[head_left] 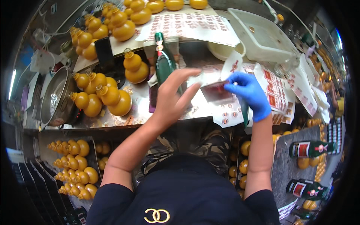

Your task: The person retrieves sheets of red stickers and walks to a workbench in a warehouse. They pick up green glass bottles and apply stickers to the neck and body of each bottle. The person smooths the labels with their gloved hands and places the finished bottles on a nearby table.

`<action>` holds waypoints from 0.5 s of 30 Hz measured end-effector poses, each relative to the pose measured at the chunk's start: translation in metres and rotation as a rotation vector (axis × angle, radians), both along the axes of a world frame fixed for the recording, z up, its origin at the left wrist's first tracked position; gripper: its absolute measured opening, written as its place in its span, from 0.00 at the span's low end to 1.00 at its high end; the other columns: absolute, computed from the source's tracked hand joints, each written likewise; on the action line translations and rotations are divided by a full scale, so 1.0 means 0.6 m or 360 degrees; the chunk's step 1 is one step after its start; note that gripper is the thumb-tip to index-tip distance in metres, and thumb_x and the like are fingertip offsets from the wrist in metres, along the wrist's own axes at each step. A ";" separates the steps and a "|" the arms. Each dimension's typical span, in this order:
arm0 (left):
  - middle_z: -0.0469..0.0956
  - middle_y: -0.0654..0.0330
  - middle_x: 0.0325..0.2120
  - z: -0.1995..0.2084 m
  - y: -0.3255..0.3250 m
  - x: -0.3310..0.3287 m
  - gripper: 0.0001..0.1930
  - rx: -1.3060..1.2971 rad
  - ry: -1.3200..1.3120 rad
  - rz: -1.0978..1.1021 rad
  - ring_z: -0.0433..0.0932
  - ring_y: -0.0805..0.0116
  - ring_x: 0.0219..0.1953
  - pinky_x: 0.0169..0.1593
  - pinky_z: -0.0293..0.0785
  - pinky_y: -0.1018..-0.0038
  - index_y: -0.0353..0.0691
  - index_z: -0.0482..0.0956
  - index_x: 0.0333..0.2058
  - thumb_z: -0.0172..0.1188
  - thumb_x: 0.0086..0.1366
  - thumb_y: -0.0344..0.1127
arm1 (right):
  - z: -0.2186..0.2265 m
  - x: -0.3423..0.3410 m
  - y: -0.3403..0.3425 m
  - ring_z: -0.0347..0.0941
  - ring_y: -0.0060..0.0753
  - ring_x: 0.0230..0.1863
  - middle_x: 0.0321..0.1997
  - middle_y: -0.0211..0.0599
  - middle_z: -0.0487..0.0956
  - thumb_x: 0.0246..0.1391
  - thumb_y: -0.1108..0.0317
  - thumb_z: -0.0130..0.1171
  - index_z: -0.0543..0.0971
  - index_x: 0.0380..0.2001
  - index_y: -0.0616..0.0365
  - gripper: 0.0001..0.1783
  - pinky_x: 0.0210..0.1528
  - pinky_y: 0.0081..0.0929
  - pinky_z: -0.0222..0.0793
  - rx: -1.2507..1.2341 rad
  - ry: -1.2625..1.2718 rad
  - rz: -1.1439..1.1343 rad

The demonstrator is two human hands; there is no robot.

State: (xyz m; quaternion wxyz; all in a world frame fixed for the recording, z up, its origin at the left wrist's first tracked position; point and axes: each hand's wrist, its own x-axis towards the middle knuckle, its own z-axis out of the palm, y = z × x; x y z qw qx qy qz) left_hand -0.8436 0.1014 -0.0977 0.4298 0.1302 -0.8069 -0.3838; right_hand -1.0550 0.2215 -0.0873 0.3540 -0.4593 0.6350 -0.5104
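Note:
My bare left hand (170, 99) is raised over the front of the bench, its thumb and fingers spread with nothing between them. Just behind it stands a green glass bottle (164, 62) with a label on its neck and shoulder; the hand hides its lower part. On my right hand (250, 95) is a blue glove, with thumb and fingertips pinched on the edge of a dark red label (217, 93), which is smeared by motion. Below that palm sticks out a dark green, pointed thing (245, 113) whose kind I cannot make out.
Yellow gourd-shaped bottles (120, 101) crowd the bench's left. Printed label sheets (275, 88) lie to the right, another sheet (187, 26) at the back. A metal pan (56, 97), a phone (104, 50), a pale bowl (225, 50) and a plastic tub (258, 35) stand around.

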 end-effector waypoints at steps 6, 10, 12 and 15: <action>0.62 0.47 0.54 -0.105 -0.020 0.106 0.48 -0.0148 -0.0382 0.0510 0.62 0.53 0.57 0.60 0.57 0.66 0.35 0.51 0.62 0.71 0.46 0.37 | -0.023 0.072 -0.005 0.62 0.08 0.22 0.22 0.21 0.73 0.47 0.72 0.64 0.78 0.28 0.60 0.06 0.24 0.11 0.58 -0.0023 -0.0351 -0.0198; 0.59 0.43 0.58 -0.159 -0.061 0.093 0.56 0.0061 -0.0484 0.0417 0.59 0.48 0.61 0.62 0.55 0.64 0.35 0.40 0.65 0.72 0.44 0.34 | -0.036 0.090 -0.046 0.62 0.07 0.18 0.21 0.21 0.73 0.47 0.71 0.65 0.77 0.27 0.59 0.06 0.19 0.09 0.56 -0.0080 -0.0422 -0.0173; 0.58 0.41 0.59 -0.164 -0.071 0.087 0.53 0.0071 -0.0502 0.0327 0.59 0.46 0.61 0.61 0.57 0.65 0.33 0.42 0.64 0.70 0.45 0.31 | -0.051 0.092 -0.067 0.62 0.09 0.13 0.20 0.22 0.74 0.47 0.70 0.65 0.77 0.28 0.57 0.06 0.14 0.09 0.55 -0.0170 -0.0619 -0.0157; 0.58 0.41 0.59 -0.149 -0.071 0.093 0.50 0.0084 -0.0496 0.0239 0.59 0.45 0.61 0.60 0.58 0.65 0.32 0.44 0.64 0.69 0.46 0.28 | -0.028 0.114 -0.091 0.64 0.10 0.12 0.23 0.25 0.76 0.49 0.69 0.64 0.76 0.33 0.56 0.08 0.13 0.06 0.56 -0.0168 -0.0915 -0.0078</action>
